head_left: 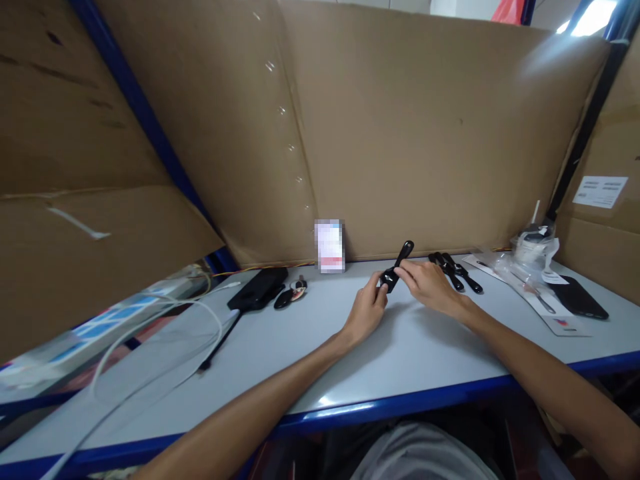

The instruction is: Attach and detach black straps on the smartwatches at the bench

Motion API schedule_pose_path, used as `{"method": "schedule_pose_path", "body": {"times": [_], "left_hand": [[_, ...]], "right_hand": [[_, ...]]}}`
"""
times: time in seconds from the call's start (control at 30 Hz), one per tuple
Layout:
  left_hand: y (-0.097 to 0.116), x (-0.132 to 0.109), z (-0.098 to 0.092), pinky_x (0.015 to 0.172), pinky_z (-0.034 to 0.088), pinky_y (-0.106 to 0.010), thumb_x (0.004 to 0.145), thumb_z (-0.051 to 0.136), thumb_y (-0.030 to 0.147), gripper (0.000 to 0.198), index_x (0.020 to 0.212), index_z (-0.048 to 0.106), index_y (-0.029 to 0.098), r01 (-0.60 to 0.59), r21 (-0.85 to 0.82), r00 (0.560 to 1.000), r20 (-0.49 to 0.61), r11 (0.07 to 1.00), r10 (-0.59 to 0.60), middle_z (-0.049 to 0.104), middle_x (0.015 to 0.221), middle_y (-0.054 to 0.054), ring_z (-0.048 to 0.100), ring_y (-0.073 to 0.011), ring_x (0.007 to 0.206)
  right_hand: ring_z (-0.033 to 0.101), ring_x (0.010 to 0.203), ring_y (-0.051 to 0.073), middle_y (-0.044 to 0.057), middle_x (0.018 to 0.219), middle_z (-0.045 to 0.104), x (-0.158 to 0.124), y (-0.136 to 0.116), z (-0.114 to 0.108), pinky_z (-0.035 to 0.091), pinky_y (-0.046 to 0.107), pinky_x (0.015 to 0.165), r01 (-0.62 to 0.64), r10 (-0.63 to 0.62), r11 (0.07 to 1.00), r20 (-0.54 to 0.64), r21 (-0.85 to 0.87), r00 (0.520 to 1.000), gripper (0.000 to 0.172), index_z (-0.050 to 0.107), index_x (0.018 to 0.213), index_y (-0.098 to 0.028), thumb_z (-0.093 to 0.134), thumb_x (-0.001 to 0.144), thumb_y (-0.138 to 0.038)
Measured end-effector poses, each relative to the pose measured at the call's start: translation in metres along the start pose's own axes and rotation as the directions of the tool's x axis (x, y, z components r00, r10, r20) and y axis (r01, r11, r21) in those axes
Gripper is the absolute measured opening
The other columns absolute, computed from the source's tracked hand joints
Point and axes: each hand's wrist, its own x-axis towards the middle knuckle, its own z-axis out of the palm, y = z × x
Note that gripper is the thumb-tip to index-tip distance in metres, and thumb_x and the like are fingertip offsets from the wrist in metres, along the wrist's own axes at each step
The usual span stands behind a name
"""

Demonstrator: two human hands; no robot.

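Both of my hands meet over the table, holding one small black glossy tool (406, 249) whose rounded end has a hole. Its exact kind cannot be made out. My left hand (367, 308) is closed, pinching the wider lower part between thumb and fingers. From the other side, my right hand (429, 285) closes on the middle of the same tool, its fingertips covering part of it. The long end tilts up and to the right, clear of the tabletop. Just right of my right hand lie several similar black tools (463, 275), side by side.
A propped phone (330, 247) leans against the cardboard wall (400, 133). On the left are a black power bank (257, 289), keys (291, 293), white cables (220, 320) and a power strip (120, 320). A black phone (583, 298), plastic packaging (543, 300) and a cup (533, 247) sit at right.
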Motion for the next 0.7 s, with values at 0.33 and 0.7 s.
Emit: {"method": "schedule_pose_path", "body": {"times": [0.33, 0.7], "left_hand": [[0.01, -0.005, 0.0, 0.061, 0.031, -0.024, 0.084, 0.06, 0.019, 0.009, 0.091, 0.064, 0.024, -0.042, 0.086, 0.999, 0.018, 0.995, 0.041, 0.058, 0.063, 0.001, 0.049, -0.0181, 0.058], [0.004, 0.001, 0.003, 0.043, 0.027, -0.02, 0.088, 0.057, 0.037, 0.017, 0.092, 0.055, 0.021, 0.144, -0.143, 0.984, 0.128, 0.979, -0.126, 0.048, 0.054, 0.006, 0.037, -0.0101, 0.042]], "right_hand": [[0.066, 0.075, 0.021, 0.012, 0.089, 0.074, -0.008, -0.019, 0.003, 0.027, 0.03, 0.061, 0.071, -0.054, 0.984, 0.106, -0.165, 0.993, 0.034, 0.064, 0.104, -0.014, 0.035, 0.107, -0.031], [0.063, 0.069, 0.019, 0.007, 0.079, 0.073, -0.001, -0.018, 0.011, 0.024, 0.03, 0.058, -0.126, 0.126, 0.992, 0.032, 0.007, 0.992, 0.041, 0.071, 0.089, -0.019, 0.039, 0.105, -0.039]]}}
